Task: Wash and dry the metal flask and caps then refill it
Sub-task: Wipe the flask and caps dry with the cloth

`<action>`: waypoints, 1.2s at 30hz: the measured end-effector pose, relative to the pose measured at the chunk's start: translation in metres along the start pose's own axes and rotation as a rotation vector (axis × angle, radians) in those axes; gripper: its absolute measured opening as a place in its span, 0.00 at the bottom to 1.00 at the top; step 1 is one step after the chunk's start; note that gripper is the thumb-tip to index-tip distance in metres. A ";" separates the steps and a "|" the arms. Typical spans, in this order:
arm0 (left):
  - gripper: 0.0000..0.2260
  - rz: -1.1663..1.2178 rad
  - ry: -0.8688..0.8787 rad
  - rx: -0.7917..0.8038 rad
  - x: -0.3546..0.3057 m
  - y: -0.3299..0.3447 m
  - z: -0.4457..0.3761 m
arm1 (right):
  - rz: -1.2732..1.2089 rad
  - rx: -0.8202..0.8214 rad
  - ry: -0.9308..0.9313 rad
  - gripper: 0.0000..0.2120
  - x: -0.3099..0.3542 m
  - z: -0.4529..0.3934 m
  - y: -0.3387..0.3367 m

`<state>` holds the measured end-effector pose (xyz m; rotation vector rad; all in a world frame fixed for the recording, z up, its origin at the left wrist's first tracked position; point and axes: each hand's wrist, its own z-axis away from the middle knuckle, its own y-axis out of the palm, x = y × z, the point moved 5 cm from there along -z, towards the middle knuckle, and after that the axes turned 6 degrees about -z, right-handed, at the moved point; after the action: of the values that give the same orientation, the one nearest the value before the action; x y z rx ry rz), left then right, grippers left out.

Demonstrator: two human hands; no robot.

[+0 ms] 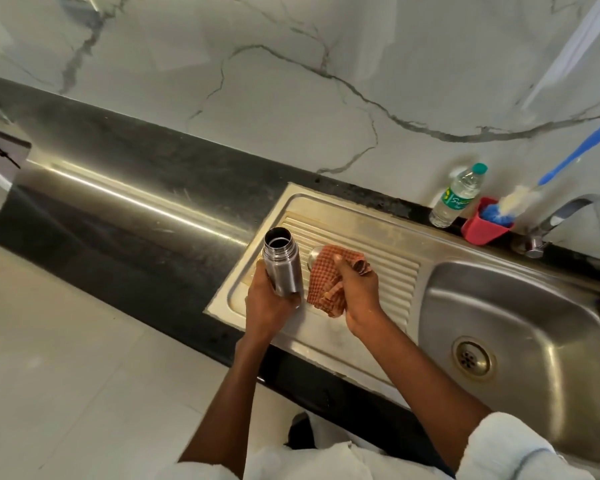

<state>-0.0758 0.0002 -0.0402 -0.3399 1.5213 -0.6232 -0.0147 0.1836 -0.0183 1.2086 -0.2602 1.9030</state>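
Two hands work at frame centre: left hand (269, 299) grips the upright, uncapped metal flask (282, 263), right hand (355, 287) just beside it clutches a checked cloth (326, 282) over a cap (314, 254).

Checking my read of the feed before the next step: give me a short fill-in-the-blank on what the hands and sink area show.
1. The left hand holds the open ____.
2. The right hand grips a checked ____.
3. The red holder stands between the tap and a plastic ____.

Missing words: flask; cloth; bottle.
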 end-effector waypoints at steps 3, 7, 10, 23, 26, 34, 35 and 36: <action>0.40 -0.008 -0.001 -0.012 0.010 0.000 -0.002 | -0.149 -0.047 0.146 0.16 -0.012 -0.002 -0.013; 0.42 0.007 -0.035 -0.016 0.016 0.003 0.002 | -0.186 -0.056 0.187 0.17 -0.019 0.000 -0.025; 0.43 0.013 -0.043 -0.004 0.021 0.007 0.003 | -0.241 -0.043 0.228 0.19 -0.022 -0.002 -0.029; 0.19 -0.469 -0.071 0.093 -0.043 0.025 0.062 | -0.486 0.060 0.345 0.10 -0.011 -0.012 -0.061; 0.09 -0.298 0.082 0.028 -0.075 0.047 0.049 | -0.460 0.048 0.291 0.15 -0.001 -0.017 -0.074; 0.29 -0.458 0.045 0.052 -0.085 0.113 -0.035 | -0.349 -0.039 0.163 0.18 0.028 -0.035 -0.120; 0.30 -0.509 0.023 0.080 -0.081 0.119 -0.041 | -0.341 -0.044 0.163 0.17 0.031 -0.035 -0.124; 0.31 -0.550 0.001 0.097 -0.076 0.123 -0.045 | -0.335 -0.043 0.162 0.15 0.032 -0.036 -0.127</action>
<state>-0.0952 0.1503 -0.0511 -0.6923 1.3935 -1.1232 0.0505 0.3002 -0.0418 0.9931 -0.0098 1.6800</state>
